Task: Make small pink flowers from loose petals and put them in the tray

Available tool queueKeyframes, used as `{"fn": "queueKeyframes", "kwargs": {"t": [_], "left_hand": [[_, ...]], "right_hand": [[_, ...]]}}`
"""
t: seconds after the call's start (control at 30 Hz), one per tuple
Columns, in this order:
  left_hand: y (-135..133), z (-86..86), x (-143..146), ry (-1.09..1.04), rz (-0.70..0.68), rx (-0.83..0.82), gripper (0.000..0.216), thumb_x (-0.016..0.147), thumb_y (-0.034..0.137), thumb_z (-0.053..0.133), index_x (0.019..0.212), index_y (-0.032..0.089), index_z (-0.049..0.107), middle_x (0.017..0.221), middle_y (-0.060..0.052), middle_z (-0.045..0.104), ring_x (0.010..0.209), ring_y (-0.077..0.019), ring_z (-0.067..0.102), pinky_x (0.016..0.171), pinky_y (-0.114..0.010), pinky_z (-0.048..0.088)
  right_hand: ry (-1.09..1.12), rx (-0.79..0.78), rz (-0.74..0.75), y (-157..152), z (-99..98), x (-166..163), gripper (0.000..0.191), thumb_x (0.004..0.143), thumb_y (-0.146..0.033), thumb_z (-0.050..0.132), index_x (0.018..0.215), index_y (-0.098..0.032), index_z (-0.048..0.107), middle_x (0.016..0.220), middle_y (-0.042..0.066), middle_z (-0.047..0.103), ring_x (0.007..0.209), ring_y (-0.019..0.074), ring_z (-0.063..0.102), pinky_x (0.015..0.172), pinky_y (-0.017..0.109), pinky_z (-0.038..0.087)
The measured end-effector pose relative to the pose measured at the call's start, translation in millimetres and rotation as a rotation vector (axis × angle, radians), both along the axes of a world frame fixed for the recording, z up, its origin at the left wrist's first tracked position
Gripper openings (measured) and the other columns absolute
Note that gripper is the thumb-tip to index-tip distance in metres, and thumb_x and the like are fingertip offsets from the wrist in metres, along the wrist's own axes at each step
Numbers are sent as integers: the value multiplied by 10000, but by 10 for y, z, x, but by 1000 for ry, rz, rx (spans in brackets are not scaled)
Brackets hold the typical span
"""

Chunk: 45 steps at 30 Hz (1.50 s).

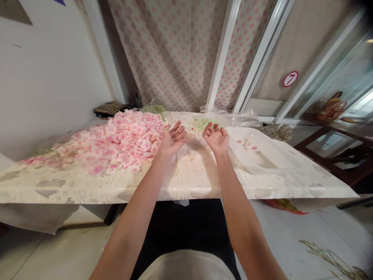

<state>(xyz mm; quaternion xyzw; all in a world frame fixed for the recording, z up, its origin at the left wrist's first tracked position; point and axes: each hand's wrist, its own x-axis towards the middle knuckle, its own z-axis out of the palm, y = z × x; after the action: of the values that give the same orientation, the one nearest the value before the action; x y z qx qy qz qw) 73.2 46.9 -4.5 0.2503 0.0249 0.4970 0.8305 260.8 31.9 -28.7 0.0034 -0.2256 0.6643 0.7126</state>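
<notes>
Both my arms reach out over a table (204, 182) covered in a pale cloth with a leaf pattern. My left hand (172, 138) is palm up with fingers spread, empty, right at the edge of a big heap of pink fabric flower petals (122, 142). My right hand (216, 137) is palm up too, fingers curled loosely inward, and nothing shows in it. Between and beyond the hands lies a small pile of green pieces (204, 123). Pink specks dot the cloth under the hands.
A white plastic bag (262, 149) with a few pink petals lies right of my right hand. Clear plastic wrap (233, 116) and another green pile (154, 109) sit at the back. A dark tray (110, 109) rests back left. A wooden table (344, 155) stands right.
</notes>
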Motion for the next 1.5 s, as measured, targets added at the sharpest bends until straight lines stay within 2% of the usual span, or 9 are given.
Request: {"fn": "queueKeyframes", "kwargs": {"t": [0.37, 0.53, 0.73, 0.93, 1.2, 1.33, 1.5], "left_hand": [[33, -25, -30, 14, -46, 22, 436, 935, 306, 187, 913, 166, 600, 626, -23, 522, 427, -90, 406, 422, -209, 349], [27, -10, -12, 22, -40, 19, 389, 926, 320, 249, 966, 165, 603, 600, -11, 517, 413, -88, 381, 412, -205, 344], [25, -29, 1, 12, -40, 45, 346, 899, 374, 338, 1000, 165, 594, 581, 6, 490, 424, -82, 383, 408, -190, 329], [69, -50, -3, 13, -68, 57, 341, 900, 351, 323, 981, 167, 598, 587, 6, 492, 423, -82, 393, 411, -193, 324], [103, -57, 2, 67, -90, 42, 390, 915, 314, 258, 1047, 163, 592, 620, -27, 559, 425, -100, 417, 415, -211, 344], [79, -48, 8, 64, -84, 42, 385, 907, 334, 298, 1086, 149, 584, 607, -23, 554, 416, -95, 404, 406, -204, 333], [55, -53, 5, 41, -71, 58, 362, 900, 343, 345, 1118, 164, 572, 603, -2, 526, 425, -83, 405, 412, -188, 326]], "right_hand": [[-37, 0, 13, 11, 11, -27, 177, 821, -367, 461, 734, -216, 497, 820, 4, 589, 732, 116, 566, 631, 265, 489], [-40, -8, -4, 35, 7, -29, 219, 838, -394, 433, 723, -217, 491, 800, -1, 586, 715, 107, 565, 616, 248, 489], [-46, -7, -19, 16, 0, -22, 212, 860, -317, 375, 716, -209, 486, 816, 8, 593, 741, 115, 567, 623, 264, 488], [-63, -10, -26, -10, -8, -19, 187, 842, -287, 366, 727, -210, 493, 832, 26, 604, 766, 151, 569, 623, 326, 495], [-101, -47, -3, 49, -17, -30, 198, 845, -334, 418, 707, -212, 490, 785, 4, 597, 698, 118, 564, 609, 273, 500], [-118, -72, -4, 90, -32, -39, 168, 858, -276, 441, 708, -220, 491, 765, -16, 593, 668, 96, 560, 604, 239, 499], [-114, -68, -21, 90, -42, -42, 189, 867, -303, 422, 708, -225, 487, 759, -24, 584, 678, 91, 564, 612, 231, 500]]}}
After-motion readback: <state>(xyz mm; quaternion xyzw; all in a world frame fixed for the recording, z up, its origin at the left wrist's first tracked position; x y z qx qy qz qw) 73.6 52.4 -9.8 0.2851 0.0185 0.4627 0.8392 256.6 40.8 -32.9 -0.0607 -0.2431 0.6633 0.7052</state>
